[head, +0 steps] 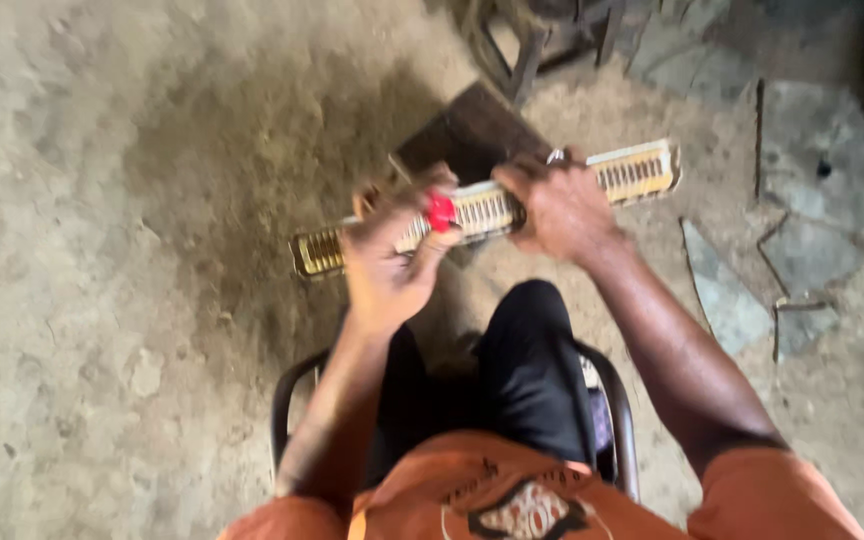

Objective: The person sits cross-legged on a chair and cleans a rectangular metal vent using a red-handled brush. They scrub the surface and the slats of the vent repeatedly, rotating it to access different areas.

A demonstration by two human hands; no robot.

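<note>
Both hands clamped: left point(384, 262) on small red piece point(441, 212) (blurred), right point(559, 205) around long yellow slotted bar point(637, 172).

Dim, soft daylight; heavy motion blur throughout, dark upper right corner.

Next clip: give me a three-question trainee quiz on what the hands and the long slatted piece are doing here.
1. True or false: both hands grip the long slatted frame.
2. What colour is the small thing in the left hand? A) blue B) red C) green
3. Fill in: the person sits on a chair with a dark ____ frame.

Key:
1. True. The right hand clasps it right of centre, and the left hand holds it left of centre.
2. B, the small red object sits at the left fingers, against the frame.
3. Metal, going by the chair tubing.
</note>
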